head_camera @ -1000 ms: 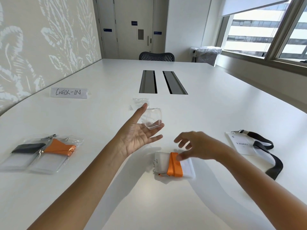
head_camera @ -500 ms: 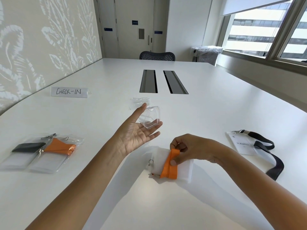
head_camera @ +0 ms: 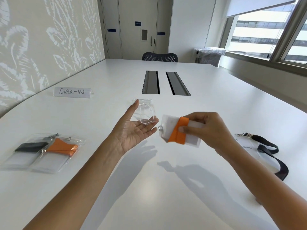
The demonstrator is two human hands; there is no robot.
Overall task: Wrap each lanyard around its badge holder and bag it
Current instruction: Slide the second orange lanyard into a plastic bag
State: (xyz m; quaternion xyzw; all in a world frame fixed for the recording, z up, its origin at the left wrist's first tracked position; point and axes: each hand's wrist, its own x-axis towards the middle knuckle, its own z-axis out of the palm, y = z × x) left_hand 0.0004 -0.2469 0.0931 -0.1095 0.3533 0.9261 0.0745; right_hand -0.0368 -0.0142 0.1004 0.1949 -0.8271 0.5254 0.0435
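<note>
Left grip: left hand (head_camera: 132, 132) palm-up, fingers straight, clear plastic bag (head_camera: 147, 113) resting on its fingertips.
Right grip: right hand (head_camera: 211, 130) pinches white badge holder (head_camera: 169, 122) wrapped in orange lanyard (head_camera: 180, 131), held above white table (head_camera: 149, 200), just beside the bag.
Table left: two filled clear bags (head_camera: 54, 157), side by side.
Table right: unwrapped badge holder (head_camera: 249, 149) with black lanyard (head_camera: 283, 168).

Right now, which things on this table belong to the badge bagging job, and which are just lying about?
Job: orange-wrapped badge holder in right hand; clear bag on left hand; two bagged badges; unwrapped black-lanyard badge.
Lying about: CHECK-IN sign; chair; covered bin.
</note>
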